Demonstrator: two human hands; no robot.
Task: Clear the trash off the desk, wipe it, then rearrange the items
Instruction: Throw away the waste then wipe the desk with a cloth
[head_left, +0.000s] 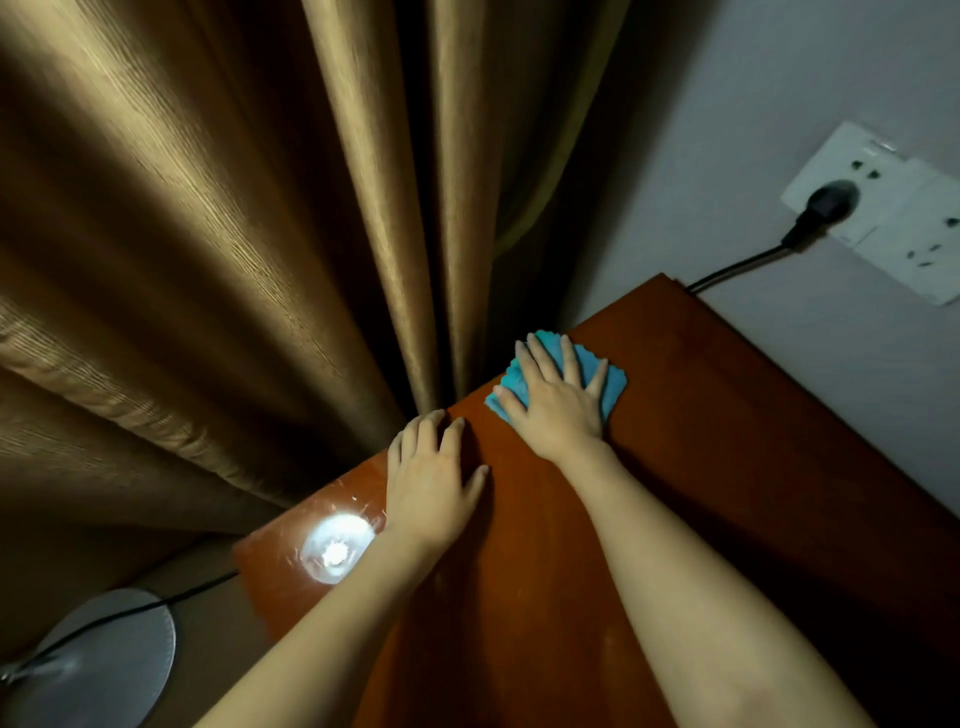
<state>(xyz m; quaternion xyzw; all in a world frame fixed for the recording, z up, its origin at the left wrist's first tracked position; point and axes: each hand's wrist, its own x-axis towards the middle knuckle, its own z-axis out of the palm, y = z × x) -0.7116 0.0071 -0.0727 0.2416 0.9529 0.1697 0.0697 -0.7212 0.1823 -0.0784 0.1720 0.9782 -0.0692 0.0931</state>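
A reddish-brown wooden desk (727, 467) runs from the bottom of the view to the far corner by the wall. My right hand (558, 402) lies flat with spread fingers on a blue cloth (615, 382), pressing it onto the desk near the far left edge. My left hand (431, 478) rests flat on the desk's left edge, fingers straight, holding nothing. A bright light reflection (335, 551) shines on the desk surface near my left wrist.
A brown curtain (234, 234) hangs close along the desk's left side. On the grey wall at right, a white socket panel (893, 218) holds a black plug (826, 205) with its cable running behind the desk. A round grey base (104, 660) with a cable stands at lower left.
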